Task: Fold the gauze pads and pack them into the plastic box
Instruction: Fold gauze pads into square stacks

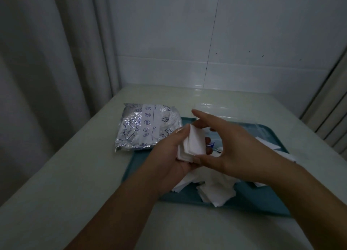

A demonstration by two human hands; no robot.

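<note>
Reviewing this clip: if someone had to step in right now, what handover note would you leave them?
Left hand: cradles a small stack of folded gauze pads.
Right hand: thumb and fingers pinch the stack's edges, squaring it.
Loose gauze pads lie heaped on the teal tray, more at its right side.
A clear plastic box seems to sit behind the hands; contents cannot be told.
A printed foil bag lies left of the tray.
Done: one stack folded. Left: pack it, fold the rest.

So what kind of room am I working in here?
Probably a clinic or treatment room, though that is a guess. A teal tray holds loose gauze pads on a pale table, with white tiled wall behind and a curtain alongside.
</note>
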